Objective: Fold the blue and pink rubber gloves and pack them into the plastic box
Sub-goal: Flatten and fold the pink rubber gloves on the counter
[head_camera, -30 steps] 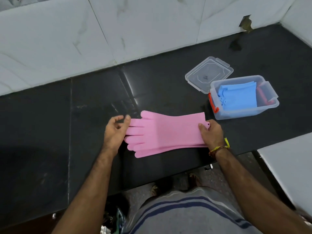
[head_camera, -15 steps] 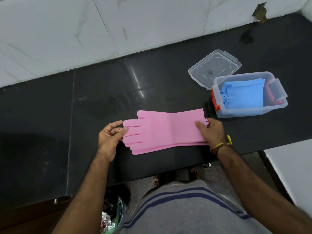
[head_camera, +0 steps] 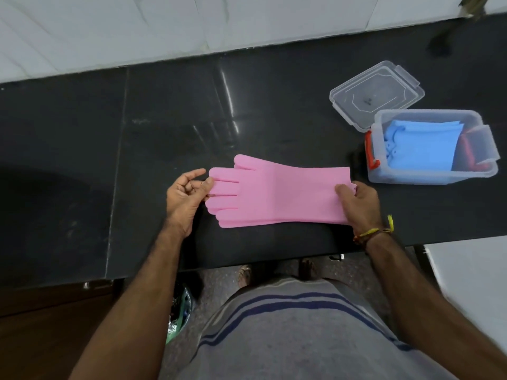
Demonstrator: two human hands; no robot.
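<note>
The pink rubber gloves (head_camera: 277, 192) lie stacked flat on the black counter (head_camera: 164, 138), fingers pointing left and cuffs to the right. My left hand (head_camera: 186, 194) pinches the fingertips at the left end. My right hand (head_camera: 356, 200) grips the cuff end, thumb on top. To the right stands the clear plastic box (head_camera: 428, 176) with red latches. The folded blue gloves (head_camera: 422, 145) lie inside it.
The box's clear lid (head_camera: 375, 94) rests upside down on the counter just behind the box. A white marble wall (head_camera: 219, 20) rises behind the counter. A white surface (head_camera: 472, 272) sits lower right past the counter's front edge.
Both hands have kept their hold on the two ends of the pink gloves. The left hand has shifted slightly toward me along the fingertips. The camera has tilted, shifting the view.
</note>
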